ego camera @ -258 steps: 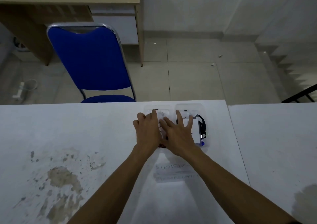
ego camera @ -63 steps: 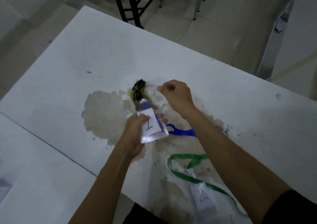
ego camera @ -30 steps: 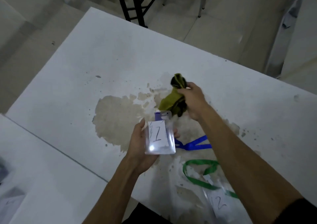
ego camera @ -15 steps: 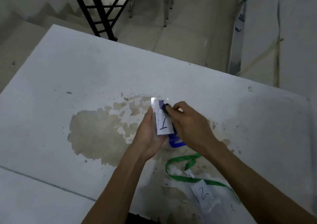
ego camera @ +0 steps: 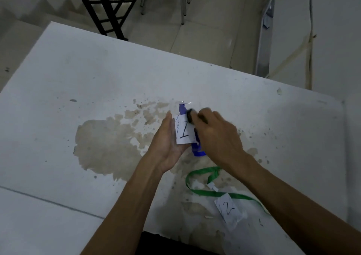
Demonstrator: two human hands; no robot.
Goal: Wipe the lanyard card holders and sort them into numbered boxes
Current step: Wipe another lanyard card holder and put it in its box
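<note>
Head view. The left hand point(ego camera: 168, 143) lies palm up above the table point(ego camera: 97, 83) and supports the card holder marked "1" point(ego camera: 183, 130) on its fingers; the thumb stands along the holder's left edge. How far the fingers beneath curl cannot be told. The holder's long axis runs away from the person, top end far, tilted slightly right. Its blue lanyard point(ego camera: 197, 149) shows at the far top end and hangs down past the right edge.

The right hand point(ego camera: 216, 137) has its grip closed round a dark cloth point(ego camera: 190, 116), of which only a small wad shows at the fingertips. The wad touches the holder's upper right corner. The hand is blurred.

Key relation: the unwiped face of the holder extends from the cloth toward the person and to the left, along the long axis. The likely stroke therefore runs down that axis, with the left hand as backing.

A second holder marked "2" point(ego camera: 228, 210), on a green lanyard point(ego camera: 205, 176), lies flat on the table, nearer the person and to the right. No numbered boxes are in view.
</note>
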